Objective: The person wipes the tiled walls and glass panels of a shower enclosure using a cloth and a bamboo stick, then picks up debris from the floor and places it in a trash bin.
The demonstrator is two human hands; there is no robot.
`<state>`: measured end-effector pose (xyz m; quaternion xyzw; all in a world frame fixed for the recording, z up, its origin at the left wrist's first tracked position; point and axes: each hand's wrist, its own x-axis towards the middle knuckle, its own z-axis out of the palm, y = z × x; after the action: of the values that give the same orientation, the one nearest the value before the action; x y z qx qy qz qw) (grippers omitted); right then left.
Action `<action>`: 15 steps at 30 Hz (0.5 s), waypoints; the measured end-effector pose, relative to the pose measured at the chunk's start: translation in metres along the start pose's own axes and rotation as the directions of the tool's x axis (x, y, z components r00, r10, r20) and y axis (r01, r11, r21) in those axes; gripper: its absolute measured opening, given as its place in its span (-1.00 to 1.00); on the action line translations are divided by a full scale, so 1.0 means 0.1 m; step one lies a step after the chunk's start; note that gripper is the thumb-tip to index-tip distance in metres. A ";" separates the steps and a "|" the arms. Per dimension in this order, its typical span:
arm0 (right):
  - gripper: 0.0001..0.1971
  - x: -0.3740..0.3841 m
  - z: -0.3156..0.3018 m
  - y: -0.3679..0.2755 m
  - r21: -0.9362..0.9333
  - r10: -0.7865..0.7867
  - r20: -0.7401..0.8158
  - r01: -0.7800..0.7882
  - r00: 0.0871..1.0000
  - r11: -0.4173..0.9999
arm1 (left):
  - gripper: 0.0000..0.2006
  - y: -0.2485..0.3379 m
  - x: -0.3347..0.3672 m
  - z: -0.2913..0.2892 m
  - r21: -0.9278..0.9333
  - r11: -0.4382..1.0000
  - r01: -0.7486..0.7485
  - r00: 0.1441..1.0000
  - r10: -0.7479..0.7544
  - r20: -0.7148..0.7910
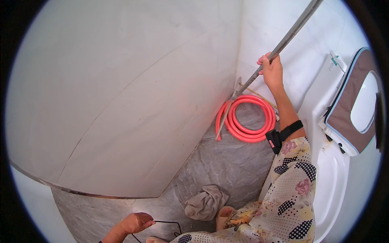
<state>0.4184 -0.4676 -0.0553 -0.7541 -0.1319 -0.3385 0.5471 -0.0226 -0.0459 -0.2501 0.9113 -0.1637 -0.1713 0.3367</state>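
Observation:
Along a long grey metal pole (288, 37), the fingers of my right hand (272, 71) are wrapped near its middle. The pole slants from the upper right down to the corner. At its lower end a narrow bar meets the floor beside a coiled red hose (269, 121); the kind of tool is not clear. Low in the picture, my left hand (138, 222) is closed, pinching a thin black bent wire (167, 222). The wire's lower part runs out of view. To the right of that hand, a crumpled grey-beige cloth (206, 202) lies on the floor.
A white toilet (332, 178) stands along the right, its lid and brown padded seat cover (344, 113) raised. Pale wall panels (121, 81) rise on the left, above grey marbled floor (210, 162). A thin yellowish stick (259, 95) lies behind the hose. My feet are close to the cloth.

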 end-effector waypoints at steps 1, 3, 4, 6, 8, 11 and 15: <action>-0.84 -0.01 0.01 0.01 0.004 -0.002 0.004 0.002 1.000 1.000 | -0.75 -0.01 -0.04 0.04 0.007 1.000 0.019 1.000 -0.019 0.012; -0.84 0.00 0.03 0.02 -0.057 -0.021 0.007 0.021 1.000 0.998 | -0.75 0.00 -0.11 0.13 -0.006 0.999 0.044 0.999 -0.044 0.004; -0.84 0.03 0.04 0.05 -0.052 -0.027 0.014 0.027 1.000 0.998 | -0.76 0.02 -0.13 0.18 -0.016 0.998 0.065 0.998 -0.065 0.001; -0.82 0.06 0.11 0.08 -0.078 -0.064 0.035 0.066 0.997 0.995 | -0.76 0.03 -0.18 0.32 -0.039 0.998 0.059 0.997 -0.061 -0.052; -0.81 0.01 0.14 0.06 -0.036 -0.063 0.036 0.064 0.997 0.997 | -0.76 0.06 -0.21 0.40 -0.051 0.997 0.058 0.992 -0.063 -0.107; -0.82 -0.07 0.15 0.01 0.021 -0.094 0.070 0.092 0.993 0.996 | -0.77 0.31 -0.18 0.42 -0.011 0.992 0.124 0.976 -0.124 -0.181; -0.80 -0.35 0.22 -0.52 0.079 -0.158 0.158 0.147 0.975 0.986 | -0.76 0.57 -0.07 0.43 0.057 0.995 0.077 0.989 -0.069 -0.128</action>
<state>0.3709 -0.4226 -0.0443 -0.7485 -0.2450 -0.3115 0.5316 -0.0569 -0.1082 -0.2412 0.9357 -0.1138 -0.1206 0.3113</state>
